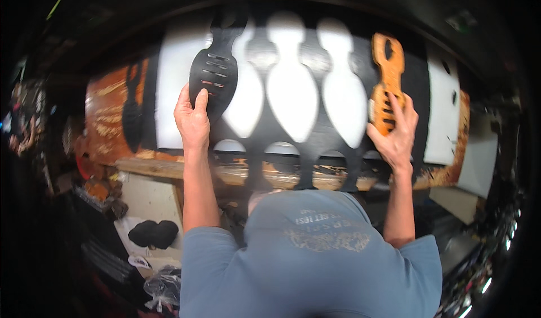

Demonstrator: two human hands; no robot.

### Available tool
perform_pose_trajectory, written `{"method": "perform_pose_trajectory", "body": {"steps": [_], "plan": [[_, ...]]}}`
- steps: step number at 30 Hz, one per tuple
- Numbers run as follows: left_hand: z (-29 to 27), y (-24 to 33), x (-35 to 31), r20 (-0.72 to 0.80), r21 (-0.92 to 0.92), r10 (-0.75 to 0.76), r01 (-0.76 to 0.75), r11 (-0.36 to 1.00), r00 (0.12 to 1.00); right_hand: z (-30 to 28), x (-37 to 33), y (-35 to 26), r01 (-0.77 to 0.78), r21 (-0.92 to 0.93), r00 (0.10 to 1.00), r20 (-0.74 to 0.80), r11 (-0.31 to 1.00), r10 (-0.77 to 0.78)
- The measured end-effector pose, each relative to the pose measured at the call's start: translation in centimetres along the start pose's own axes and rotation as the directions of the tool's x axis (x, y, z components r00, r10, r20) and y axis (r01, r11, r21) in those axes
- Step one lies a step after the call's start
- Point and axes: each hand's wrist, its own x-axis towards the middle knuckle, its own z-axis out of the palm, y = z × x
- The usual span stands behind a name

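My left hand (193, 115) is closed on a black cut-out piece (216, 64), its thumb on top near the lower end. The piece has a narrow neck, a wide leaf-shaped body and a row of slots. My right hand (398, 127) grips the lower part of an orange slotted cutting die (389, 64), fingers over the slots and thumb at its left edge. The die rests at the right side of a black sheet (313, 59). Through the sheet's similarly shaped openings shows a white board (292, 95).
A wooden bench edge (236, 174) runs along the front, with black sheet strips hanging over it. Another black piece (133, 115) lies at the left on a worn orange-brown surface (104, 109). Below left are a dark rounded item (153, 234) and a clear plastic bag (163, 287).
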Motion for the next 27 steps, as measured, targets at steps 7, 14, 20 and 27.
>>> {"method": "perform_pose_trajectory", "body": {"steps": [7, 14, 20, 27], "plan": [[-15.7, -0.7, 5.0, -0.366, 0.503, 0.122, 0.086, 0.86, 0.923, 0.3, -0.1, -0.5, -0.067, 0.018, 0.998, 0.007, 0.998, 0.066], [-25.7, -3.7, 6.5, -0.552, 0.757, 0.233, 0.365, 0.542, 0.801, 0.4, 0.0, -0.5, -0.115, 0.002, 0.993, 0.033, 0.993, 0.115], [-14.7, -0.5, 4.7, -0.299, 0.836, 0.357, 0.063, 0.546, 0.885, 0.3, 0.0, -0.1, 0.009, -0.02, 1.0, -0.026, 1.0, -0.01], [12.2, -0.7, -4.7, 0.645, 0.65, 0.335, -0.724, 0.232, 0.687, 0.3, 0.0, 0.4, 0.002, 0.063, 0.997, -0.071, 0.998, 0.002]]}}
